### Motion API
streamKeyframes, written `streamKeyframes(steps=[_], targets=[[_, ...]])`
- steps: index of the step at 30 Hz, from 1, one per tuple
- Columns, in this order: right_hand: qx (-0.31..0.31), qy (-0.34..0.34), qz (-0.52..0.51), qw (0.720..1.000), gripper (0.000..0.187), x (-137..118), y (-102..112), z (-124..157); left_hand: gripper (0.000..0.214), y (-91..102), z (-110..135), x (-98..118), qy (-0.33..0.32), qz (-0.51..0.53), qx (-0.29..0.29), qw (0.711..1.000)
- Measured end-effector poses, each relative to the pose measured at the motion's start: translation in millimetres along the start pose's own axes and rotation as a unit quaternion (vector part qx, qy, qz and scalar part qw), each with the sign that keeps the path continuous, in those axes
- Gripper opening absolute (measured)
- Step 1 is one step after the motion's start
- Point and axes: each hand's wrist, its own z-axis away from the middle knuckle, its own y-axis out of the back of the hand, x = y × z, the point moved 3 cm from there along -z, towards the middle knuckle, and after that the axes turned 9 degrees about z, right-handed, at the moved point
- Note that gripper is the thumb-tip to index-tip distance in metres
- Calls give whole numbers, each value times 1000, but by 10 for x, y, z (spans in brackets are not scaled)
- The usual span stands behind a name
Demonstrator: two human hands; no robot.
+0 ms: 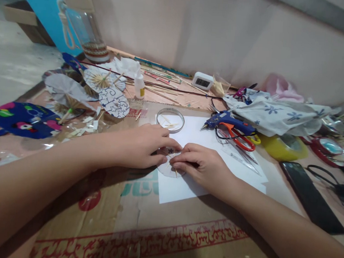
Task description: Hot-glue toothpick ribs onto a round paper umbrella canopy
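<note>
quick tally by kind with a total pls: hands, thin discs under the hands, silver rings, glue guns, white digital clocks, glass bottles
Hands: 2 (left hand, right hand)
Thin disc: 1
Silver ring: 1
Glue gun: 1
White digital clock: 1
Glass bottle: 1
Total: 7

Table (206, 102), pinkish top, cluttered along back and both sides. Laid over the front: brown cardboard sheet (166, 215), with red patterned band and green print. On cardboard: white paper (179, 192), flat; metal ring (181, 125), straddling its upper left edge. Back left: clear bottle (86, 26) with beige cap, standing; small white bottle (139, 86) with yellow label, standing. Left: small parasols (114, 102), several, white and patterned, overlapping; blue patterned piece (40, 116); pale scraps (86, 127). Back: thin wooden sticks (162, 95), loose, many; white digital clock (203, 81), readout too blurred to read. Right: flower-print cloth (282, 113), white, bunched; roll of yellow tape (276, 150); black phone (311, 197), flat; black cable (324, 168), looped beside phone.
</note>
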Motion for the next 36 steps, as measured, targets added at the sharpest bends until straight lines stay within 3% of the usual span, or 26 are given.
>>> streamKeyframes(steps=[8, 12, 17, 23, 36], targets=[[27, -12, -17, 999, 15, -6, 74, -3, 39, 0, -5, -1, -2, -2, -4, 1000], [-2, -31, -37, 999, 16, -12, 178, -2, 41, 2, 13, -7, -2, 8, 0, 1000], [-54, 21, -36, 998, 18, -43, 212, 32, 43, 17, 20, 18, 2, 8, 3, 1000], [-51, 73, -20, 996, 18, -53, 200, 61, 44, 25, 16, 37, 9, 2, -3, 1000], [-36, 58, -20, 997, 20, -55, 212, 25, 43, 35, 23, 2, 4, 7, -2, 1000]])
